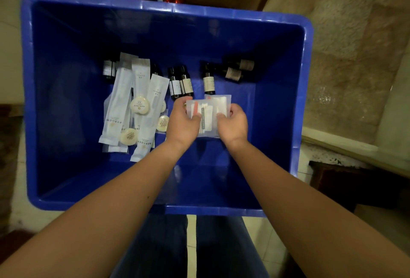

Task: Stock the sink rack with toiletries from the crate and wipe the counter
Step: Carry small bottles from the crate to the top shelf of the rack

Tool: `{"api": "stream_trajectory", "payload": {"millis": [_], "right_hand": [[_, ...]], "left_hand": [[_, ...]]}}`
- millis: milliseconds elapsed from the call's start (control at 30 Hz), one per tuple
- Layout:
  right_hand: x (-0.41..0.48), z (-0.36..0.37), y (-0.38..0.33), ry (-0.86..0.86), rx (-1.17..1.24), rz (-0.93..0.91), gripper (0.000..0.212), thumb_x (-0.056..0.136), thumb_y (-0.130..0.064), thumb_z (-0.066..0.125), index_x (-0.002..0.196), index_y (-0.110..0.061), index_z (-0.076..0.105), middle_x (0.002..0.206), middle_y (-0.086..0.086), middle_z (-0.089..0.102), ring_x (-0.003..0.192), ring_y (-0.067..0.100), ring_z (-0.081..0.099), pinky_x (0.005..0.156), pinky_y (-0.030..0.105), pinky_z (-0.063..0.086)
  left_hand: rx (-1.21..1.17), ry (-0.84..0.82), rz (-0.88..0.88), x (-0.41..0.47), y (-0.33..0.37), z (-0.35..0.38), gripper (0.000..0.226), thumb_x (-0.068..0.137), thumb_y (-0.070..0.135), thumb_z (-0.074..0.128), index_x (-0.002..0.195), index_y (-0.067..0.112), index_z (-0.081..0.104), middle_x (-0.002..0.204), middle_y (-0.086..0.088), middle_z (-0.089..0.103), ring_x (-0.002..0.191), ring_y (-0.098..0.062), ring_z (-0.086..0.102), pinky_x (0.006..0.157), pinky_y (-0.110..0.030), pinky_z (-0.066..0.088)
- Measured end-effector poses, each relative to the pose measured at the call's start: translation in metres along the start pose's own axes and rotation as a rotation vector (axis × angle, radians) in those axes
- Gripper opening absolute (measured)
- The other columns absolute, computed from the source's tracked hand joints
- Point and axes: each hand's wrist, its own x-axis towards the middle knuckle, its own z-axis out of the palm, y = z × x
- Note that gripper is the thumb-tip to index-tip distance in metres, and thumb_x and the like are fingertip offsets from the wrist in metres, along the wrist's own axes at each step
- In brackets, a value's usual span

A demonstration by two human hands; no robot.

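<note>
Two hands reach down into a deep blue crate (307, 91), and between them they hold a small clear packet (208, 112) above its floor: the left hand (183, 122) grips the packet's left edge with thumb on top and fingers curled under, and the right hand (233, 123) pinches the right edge the same way. Inside the frosted plastic show thin white sticks, a red strip and a folded white pad. On the crate floor to the left lie several long white sachets (119, 104), overlapping one another, with round cream soaps (139, 105) resting on and among them. Behind the hands, small dark bottles (180, 83) with pale labels lie side by side, and two more lie tipped toward the far right corner (238, 69). The crate sits on a pale tiled floor (257, 237), just in front of the person's dark trousers (159, 246).
</note>
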Motion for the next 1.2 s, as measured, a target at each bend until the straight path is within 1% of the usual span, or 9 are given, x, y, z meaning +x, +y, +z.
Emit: {"api": "stream_trajectory", "payload": {"millis": [133, 267, 467, 567, 633, 733, 833, 1000, 1200], "right_hand": [[-0.018, -0.001, -0.011, -0.056, 0.173, 0.091, 0.030, 0.087, 0.005, 0.039, 0.095, -0.011, 0.063, 0.082, -0.003, 0.065, 0.075, 0.014, 0.061, 0.058, 0.024, 0.049], [-0.048, -0.012, -0.031, -0.056, 0.249, 0.110, 0.036, 0.085, 0.008, 0.035, 0.088, -0.009, 0.066, 0.084, 0.006, 0.068, 0.077, 0.020, 0.064, 0.064, 0.034, 0.056], [-0.105, -0.040, -0.060, -0.071, 0.425, 0.146, 0.026, 0.090, -0.004, 0.036, 0.078, -0.009, 0.058, 0.079, 0.009, 0.062, 0.075, 0.024, 0.058, 0.067, 0.041, 0.054], [-0.137, -0.055, -0.072, -0.063, 0.478, 0.141, 0.026, 0.092, -0.015, 0.042, 0.097, -0.004, 0.065, 0.093, 0.016, 0.068, 0.083, 0.027, 0.062, 0.084, 0.052, 0.055], [-0.159, -0.068, -0.077, -0.043, 0.478, 0.082, 0.018, 0.092, -0.016, 0.049, 0.092, -0.009, 0.065, 0.090, 0.012, 0.068, 0.083, 0.025, 0.064, 0.078, 0.046, 0.055], [-0.193, -0.089, -0.081, 0.018, 0.520, 0.036, 0.015, 0.091, -0.009, 0.053, 0.088, -0.015, 0.066, 0.083, 0.006, 0.069, 0.078, 0.022, 0.066, 0.069, 0.037, 0.055], [-0.217, -0.107, -0.083, 0.075, 0.580, 0.009, 0.020, 0.089, -0.004, 0.052, 0.087, -0.018, 0.068, 0.085, 0.007, 0.071, 0.081, 0.025, 0.068, 0.079, 0.044, 0.057], [-0.263, -0.145, -0.078, 0.282, 0.706, -0.069, 0.023, 0.090, -0.003, 0.054, 0.107, -0.013, 0.066, 0.095, 0.005, 0.071, 0.087, 0.020, 0.068, 0.078, 0.038, 0.057], [-0.313, -0.190, -0.052, 0.577, 0.782, -0.169, 0.032, 0.087, 0.001, 0.059, 0.114, -0.016, 0.056, 0.095, 0.007, 0.070, 0.079, 0.015, 0.068, 0.068, 0.028, 0.056]], "left_hand": [[0.018, 0.018, 0.027, -0.016, 0.021, -0.012, 0.034, 0.091, 0.005, 0.056, 0.123, 0.016, 0.049, 0.100, 0.007, 0.057, 0.091, -0.014, 0.060, 0.077, -0.030, 0.053], [0.072, 0.010, 0.128, -0.039, 0.043, -0.026, 0.029, 0.091, 0.004, 0.054, 0.118, 0.016, 0.053, 0.108, 0.005, 0.055, 0.088, -0.002, 0.054, 0.071, -0.008, 0.044], [0.092, -0.120, 0.211, -0.079, 0.081, -0.043, 0.023, 0.092, 0.013, 0.053, 0.113, 0.023, 0.056, 0.104, 0.004, 0.065, 0.095, -0.017, 0.062, 0.080, -0.029, 0.052], [0.134, -0.176, 0.256, -0.104, 0.099, -0.050, 0.036, 0.093, 0.014, 0.054, 0.129, 0.020, 0.056, 0.112, 0.001, 0.066, 0.090, -0.008, 0.061, 0.071, -0.013, 0.049], [0.152, -0.225, 0.289, -0.123, 0.111, -0.054, 0.044, 0.094, 0.015, 0.055, 0.137, 0.022, 0.050, 0.115, -0.002, 0.063, 0.091, -0.005, 0.059, 0.069, -0.008, 0.046], [0.192, -0.298, 0.320, -0.152, 0.129, -0.056, 0.057, 0.092, 0.023, 0.060, 0.145, 0.027, 0.039, 0.112, -0.001, 0.062, 0.100, -0.015, 0.061, 0.086, -0.029, 0.053], [0.218, -0.352, 0.366, -0.175, 0.150, -0.052, 0.059, 0.087, 0.019, 0.066, 0.142, 0.022, 0.044, 0.107, -0.001, 0.065, 0.098, -0.017, 0.063, 0.088, -0.037, 0.054], [0.251, -0.469, 0.479, -0.217, 0.178, -0.038, 0.032, 0.085, 0.023, 0.071, 0.113, 0.024, 0.055, 0.101, 0.002, 0.067, 0.090, -0.012, 0.064, 0.079, -0.035, 0.057], [0.304, -0.607, 0.616, -0.273, 0.196, -0.007, 0.028, 0.085, 0.023, 0.072, 0.106, 0.021, 0.054, 0.100, 0.001, 0.066, 0.088, -0.016, 0.065, 0.073, -0.034, 0.057]]}}
